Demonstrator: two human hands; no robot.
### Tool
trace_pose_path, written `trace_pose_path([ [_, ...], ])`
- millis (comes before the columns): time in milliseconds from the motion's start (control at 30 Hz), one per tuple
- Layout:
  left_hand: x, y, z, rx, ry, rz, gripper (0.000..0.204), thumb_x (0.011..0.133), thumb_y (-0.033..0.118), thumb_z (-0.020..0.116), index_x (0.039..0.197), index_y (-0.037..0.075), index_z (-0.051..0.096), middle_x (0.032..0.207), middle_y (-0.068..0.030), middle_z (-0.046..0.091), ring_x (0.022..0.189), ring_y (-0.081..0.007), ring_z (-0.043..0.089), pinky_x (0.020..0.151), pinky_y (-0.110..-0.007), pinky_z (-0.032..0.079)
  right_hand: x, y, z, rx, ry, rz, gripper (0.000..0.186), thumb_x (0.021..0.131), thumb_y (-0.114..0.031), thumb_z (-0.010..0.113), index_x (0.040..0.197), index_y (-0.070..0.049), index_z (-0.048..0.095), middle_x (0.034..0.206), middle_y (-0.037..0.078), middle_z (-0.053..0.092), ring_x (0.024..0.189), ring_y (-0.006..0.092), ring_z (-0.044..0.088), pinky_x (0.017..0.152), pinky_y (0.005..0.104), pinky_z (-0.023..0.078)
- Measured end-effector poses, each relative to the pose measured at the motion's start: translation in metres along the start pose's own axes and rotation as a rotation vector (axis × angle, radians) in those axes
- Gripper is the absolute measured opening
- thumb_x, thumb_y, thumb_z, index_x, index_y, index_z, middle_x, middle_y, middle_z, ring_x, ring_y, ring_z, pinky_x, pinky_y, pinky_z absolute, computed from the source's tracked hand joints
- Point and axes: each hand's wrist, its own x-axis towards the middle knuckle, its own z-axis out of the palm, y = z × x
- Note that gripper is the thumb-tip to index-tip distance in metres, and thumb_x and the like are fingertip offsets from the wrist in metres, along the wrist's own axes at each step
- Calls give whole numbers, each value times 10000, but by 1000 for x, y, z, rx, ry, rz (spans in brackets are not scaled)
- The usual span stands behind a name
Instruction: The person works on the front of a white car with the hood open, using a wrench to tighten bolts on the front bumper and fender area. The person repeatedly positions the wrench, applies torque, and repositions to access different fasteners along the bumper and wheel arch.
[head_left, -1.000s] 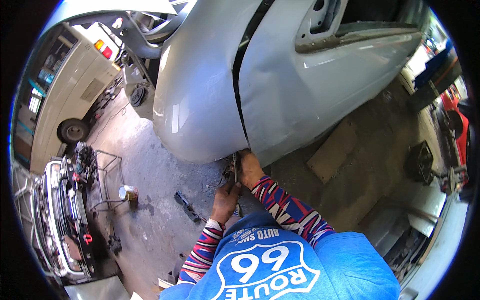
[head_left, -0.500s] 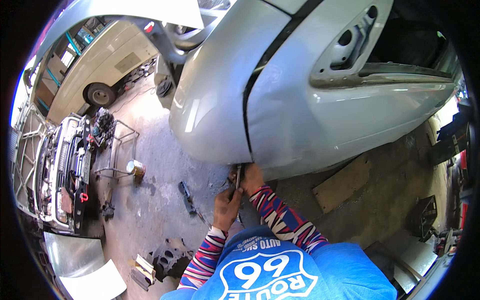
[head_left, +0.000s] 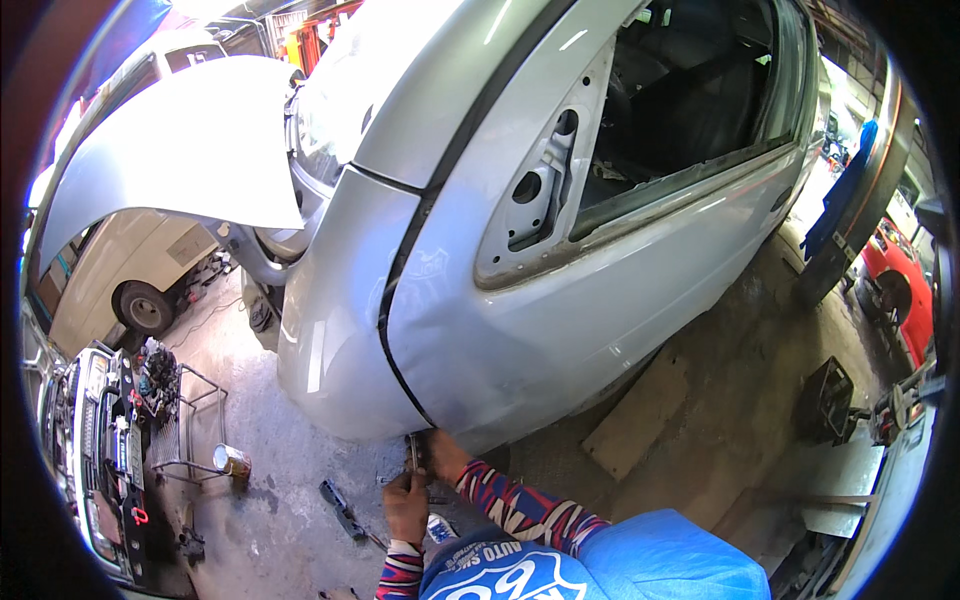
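Observation:
The silver-grey car (head_left: 530, 330) fills the middle, with a dark gap between its front fender (head_left: 340, 350) and its dented door (head_left: 480, 370). At the lower end of this gap, my left hand (head_left: 406, 508) is closed around a slim metal hand tool (head_left: 414, 455) that points up toward the panel's bottom edge. Its exact kind is too small to tell. My right hand (head_left: 447, 456) is beside the tool's upper end, against the lower corner of the door. Its fingertips are in shadow and hidden.
On the floor to the left lie a dark tool (head_left: 342, 508) and a can (head_left: 232, 460) beside a metal-frame stand (head_left: 195, 410). A detached vehicle front (head_left: 100, 460) stands farther left. Flat cardboard (head_left: 635, 415) lies under the door side; a black crate (head_left: 826, 400) is at right.
The view has tilted up and turned right, showing more of the car's window and the workshop. Both hands stay at the lower end of the gap, the left still holding the metal tool.

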Motion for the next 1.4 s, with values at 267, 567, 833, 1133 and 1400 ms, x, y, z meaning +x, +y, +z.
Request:
trace_pose_path([
  [267,5,-14,17,61,-51,46,358,991,303,592,896,-31,679,673,-106,631,592,-200,556,577,-356,439,-6,-18,-15,508,-69,408,248,977,-266,562,1064,-53,655,962,64,679,867,187,620,788,334,505],
  [567,-11,24,38,-823,-209,-448,314,1051,322,499,1096,36,621,897,-30,625,806,-131,568,742,-304,484,-24,-99,-97,584,-297,772,373,952,-456,633,986,-87,672,803,21,642,695,150,606,618,253,464],
  [833,-10,29,24,-1053,-397,-425,303,1042,326,491,1201,75,555,989,-51,588,865,-185,562,777,-326,484,-15,-86,-92,712,-265,930,377,897,-465,695,943,-93,656,780,39,659,624,189,622,576,389,520],
  [1133,-22,30,31,-1097,-474,-671,313,1051,347,453,1135,99,625,814,-9,588,643,-132,547,568,-260,481,-20,-52,-63,714,-11,563,213,956,-239,655,819,-77,631,598,24,555,486,128,494,481,273,394],
  [1400,-8,5,31,-1569,-740,-846,286,1013,364,509,1109,125,633,787,4,573,596,-112,499,515,-260,437,-15,-83,-71,692,44,614,243,922,-242,704,1042,-32,678,842,40,659,685,141,603,593,287,473],
])
